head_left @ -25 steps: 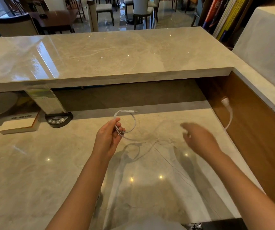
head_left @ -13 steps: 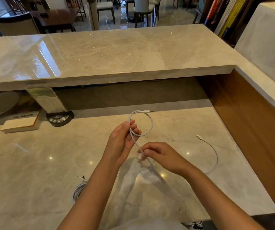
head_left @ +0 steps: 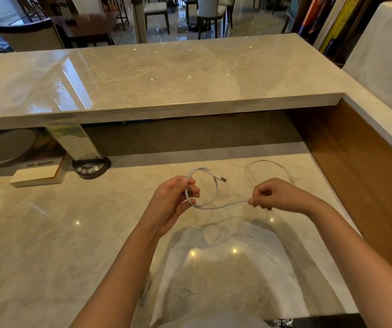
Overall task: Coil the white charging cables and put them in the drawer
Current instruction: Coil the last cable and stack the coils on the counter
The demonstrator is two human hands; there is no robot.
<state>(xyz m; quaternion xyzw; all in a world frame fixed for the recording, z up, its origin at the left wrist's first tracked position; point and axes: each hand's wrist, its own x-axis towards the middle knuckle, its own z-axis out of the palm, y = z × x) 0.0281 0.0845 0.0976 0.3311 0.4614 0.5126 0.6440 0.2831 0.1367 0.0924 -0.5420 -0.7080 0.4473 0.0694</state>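
A person's two bare arms reach forward over a glossy beige marble desk [head_left: 48, 245]. The left hand [head_left: 171, 202] pinches a white charging cable [head_left: 214, 185] between thumb and curled fingers, holding one round loop of it above the desk, with the metal plug end sticking out to the right of the loop. The cable runs from the loop across to the right hand [head_left: 275, 195], whose fingertips pinch it; beyond that hand the rest shows only as a blurred arc. At the back left of the desk sit a white box [head_left: 36, 177] and a round black device with buttons [head_left: 90, 168], below a raised marble counter [head_left: 166, 74].
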